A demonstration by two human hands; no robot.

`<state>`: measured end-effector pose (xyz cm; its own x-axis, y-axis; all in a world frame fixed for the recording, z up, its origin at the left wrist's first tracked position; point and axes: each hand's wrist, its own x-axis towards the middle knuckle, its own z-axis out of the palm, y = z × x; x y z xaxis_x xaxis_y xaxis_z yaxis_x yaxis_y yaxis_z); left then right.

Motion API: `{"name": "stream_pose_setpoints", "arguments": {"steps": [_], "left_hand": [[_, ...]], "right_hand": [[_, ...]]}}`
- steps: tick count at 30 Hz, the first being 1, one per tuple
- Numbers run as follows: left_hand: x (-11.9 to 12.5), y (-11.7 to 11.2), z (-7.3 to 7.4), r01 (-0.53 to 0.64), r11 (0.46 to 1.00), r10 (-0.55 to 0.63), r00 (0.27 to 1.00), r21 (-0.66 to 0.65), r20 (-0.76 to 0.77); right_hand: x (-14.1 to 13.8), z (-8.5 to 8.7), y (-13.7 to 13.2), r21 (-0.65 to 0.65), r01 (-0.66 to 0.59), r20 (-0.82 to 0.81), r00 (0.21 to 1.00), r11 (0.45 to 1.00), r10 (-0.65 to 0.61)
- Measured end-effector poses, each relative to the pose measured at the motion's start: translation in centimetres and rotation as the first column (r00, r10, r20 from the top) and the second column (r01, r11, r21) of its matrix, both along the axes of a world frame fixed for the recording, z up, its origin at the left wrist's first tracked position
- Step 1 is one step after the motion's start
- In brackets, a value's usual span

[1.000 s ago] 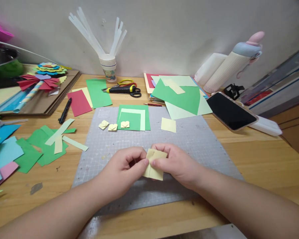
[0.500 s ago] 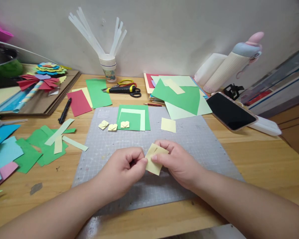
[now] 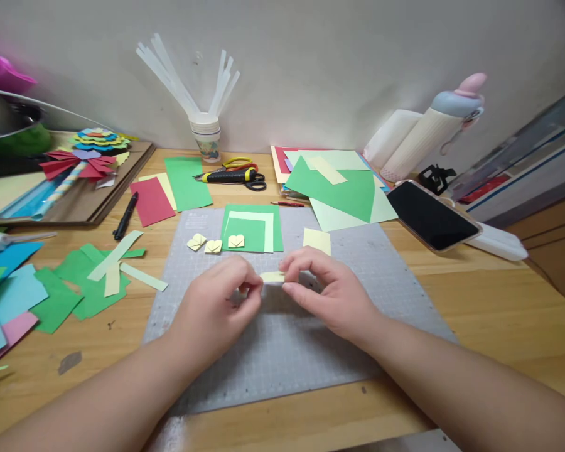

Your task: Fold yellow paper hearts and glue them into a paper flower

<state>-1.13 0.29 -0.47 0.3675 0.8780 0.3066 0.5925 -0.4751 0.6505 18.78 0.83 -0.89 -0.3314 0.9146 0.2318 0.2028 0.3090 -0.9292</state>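
Both my hands meet over the grey cutting mat (image 3: pixel 339 351) and pinch a small folded pale yellow paper (image 3: pixel 272 276) between them. My left hand (image 3: pixel 216 307) grips its left end with thumb and fingers closed. My right hand (image 3: pixel 332 295) pinches its right end. The paper lies almost edge-on to me, so only a thin strip shows. Further back on the mat lie three small yellow paper hearts (image 3: pixel 213 243), a stack of green squares (image 3: pixel 253 227) and a loose yellow square (image 3: pixel 317 240).
Green, blue and pink paper scraps (image 3: pixel 61 292) cover the left of the wooden table. Scissors (image 3: pixel 235 176), a black pen (image 3: pixel 125 215), a cup of plastic strips (image 3: pixel 207 135), paper sheets (image 3: pixel 346 185), a phone (image 3: pixel 428 216) and a bottle (image 3: pixel 433 132) stand behind.
Both hands lifted the yellow paper away from me and tipped it flat, so it now shows edge-on. The camera view shifted slightly.
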Motion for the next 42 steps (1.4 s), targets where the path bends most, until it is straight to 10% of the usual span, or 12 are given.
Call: {"name": "stream_pose_setpoints", "arguments": {"steps": [6,16,28,42], "left_hand": [[-0.2,0.3,0.1,0.171,0.970,-0.077,0.893,0.175,-0.444],[0.7,-1.8,0.4,0.203,0.979,-0.141,0.769,0.030,-0.623],[0.9,-2.9,1.2,0.261,0.965,-0.184,0.650,-0.010,-0.737],[1.3,-3.1,1.5,0.289,0.956,-0.216,0.602,-0.043,-0.769]], "right_hand": [[1.0,0.3,1.0,0.365,-0.284,0.472,0.877,0.887,0.086],[0.6,0.0,0.2,0.384,-0.546,0.764,0.641,0.745,0.077],[1.8,0.5,1.9,0.101,-0.437,0.638,0.718,0.894,0.279],[0.3,-0.6,1.2,0.022,-0.145,0.541,0.834,0.989,0.110]]}}
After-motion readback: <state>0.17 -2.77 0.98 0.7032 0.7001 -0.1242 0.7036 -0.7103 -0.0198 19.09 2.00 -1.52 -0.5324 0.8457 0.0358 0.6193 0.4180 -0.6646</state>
